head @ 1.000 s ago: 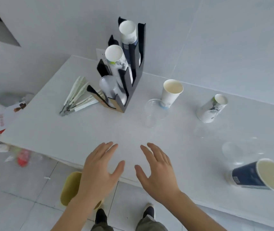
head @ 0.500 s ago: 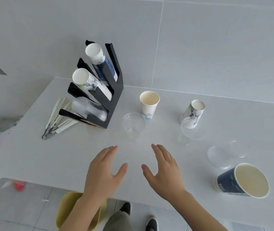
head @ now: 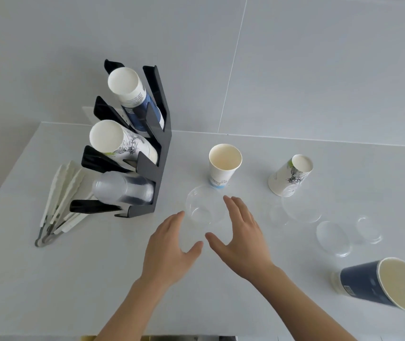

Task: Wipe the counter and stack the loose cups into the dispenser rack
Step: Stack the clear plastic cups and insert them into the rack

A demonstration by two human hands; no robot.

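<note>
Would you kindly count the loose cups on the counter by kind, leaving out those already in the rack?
Paper cups: 3: white cup, printed cup, dark blue cup.
Clear plastic cups: 3, judging by faint outlines: upright clear cup, nearer tipped clear cup, farther tipped clear cup.
Total: 6.

The dispenser rack [head: 160,153] looks like black plastic with a soft sheen; in it sit paper cup stacks above a clear plastic stack [head: 125,189]; right of the rack a matt paper cup [head: 224,166] stands behind a transparent glossy plastic cup [head: 202,211]; the counter [head: 73,279] is white, smooth, faintly reflective; left of the rack lie paper-wrapped straws [head: 61,200].
</note>
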